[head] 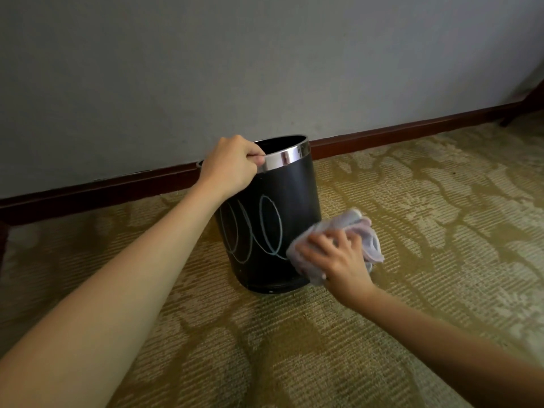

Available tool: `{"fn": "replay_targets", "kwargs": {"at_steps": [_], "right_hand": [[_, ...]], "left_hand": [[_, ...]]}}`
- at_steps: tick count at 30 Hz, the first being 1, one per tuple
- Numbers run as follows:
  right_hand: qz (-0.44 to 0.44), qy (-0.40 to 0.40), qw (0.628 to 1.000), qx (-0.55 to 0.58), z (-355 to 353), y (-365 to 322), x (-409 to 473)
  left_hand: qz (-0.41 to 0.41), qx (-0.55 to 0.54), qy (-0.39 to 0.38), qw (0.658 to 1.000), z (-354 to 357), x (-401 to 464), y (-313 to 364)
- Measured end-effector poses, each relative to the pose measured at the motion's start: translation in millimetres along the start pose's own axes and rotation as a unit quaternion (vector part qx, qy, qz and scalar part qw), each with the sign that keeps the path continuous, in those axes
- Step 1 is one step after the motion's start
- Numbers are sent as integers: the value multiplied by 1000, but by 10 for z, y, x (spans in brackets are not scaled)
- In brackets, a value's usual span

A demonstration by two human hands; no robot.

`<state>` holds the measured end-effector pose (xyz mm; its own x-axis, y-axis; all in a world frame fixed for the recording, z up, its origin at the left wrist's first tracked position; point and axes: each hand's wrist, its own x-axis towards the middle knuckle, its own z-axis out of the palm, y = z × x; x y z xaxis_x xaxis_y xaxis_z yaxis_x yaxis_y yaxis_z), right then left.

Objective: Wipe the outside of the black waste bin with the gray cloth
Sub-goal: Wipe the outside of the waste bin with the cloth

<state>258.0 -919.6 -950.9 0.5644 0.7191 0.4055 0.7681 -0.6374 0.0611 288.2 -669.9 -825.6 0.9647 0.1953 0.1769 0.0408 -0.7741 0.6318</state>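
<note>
1. Gripping the chrome rim (287, 156), the left hand (229, 167) steadied the black waste bin (273, 219) on the carpet (412, 201).
2. Fingers of the right hand (335, 260) curled around the gray cloth (362, 231), pressing it low on the bin's right side.
3. Hard strokes could tip the bin if that rim grip loosened.

The left hand (228, 166) hides part of the bin (282, 184) rim, the right hand (338, 260) covers the cloth (368, 231) middle, and the bin's far side is unseen.

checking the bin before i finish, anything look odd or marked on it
Yes: pale looping scribbles run across the front of the black bin, like chalk. The right hand holds the cloth beside them, at the bin's lower right.
</note>
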Motion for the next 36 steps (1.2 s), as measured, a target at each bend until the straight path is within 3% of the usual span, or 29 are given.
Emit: {"fn": "replay_targets", "kwargs": {"at_steps": [3, 6, 9, 14, 17, 20, 25, 28, 32, 36], "right_hand": [[-33, -94, 995, -4, 59, 8, -231], [-12, -98, 995, 8, -6, 66, -142], [46, -53, 996, 51, -136, 98, 53], [148, 99, 981, 79, -398, 144, 740], [159, 122, 977, 71, -389, 96, 881], [103, 95, 990, 28, -259, -18, 664], [-21, -34, 998, -49, 4, -95, 6], [-18, -89, 994, -59, 37, -51, -129], [-3, -116, 992, -52, -19, -57, -149], [10, -124, 992, -29, -68, -64, -166]], "left_hand": [[-7, -11, -1, 1000, 4, 24, -13], [5, -2, 8, 1000, 62, -2, 42], [13, 17, 26, 999, 99, -26, 81], [35, 46, 52, 997, 154, -57, 120], [43, 60, 46, 996, 144, -50, 114], [27, 39, 31, 998, 62, 8, 48], [15, -3, 21, 1000, 38, 69, -54], [42, -60, -18, 997, 60, 59, -89], [67, -148, -140, 977, -73, 58, -200], [73, -155, -201, 965, -277, 0, -500]]}}
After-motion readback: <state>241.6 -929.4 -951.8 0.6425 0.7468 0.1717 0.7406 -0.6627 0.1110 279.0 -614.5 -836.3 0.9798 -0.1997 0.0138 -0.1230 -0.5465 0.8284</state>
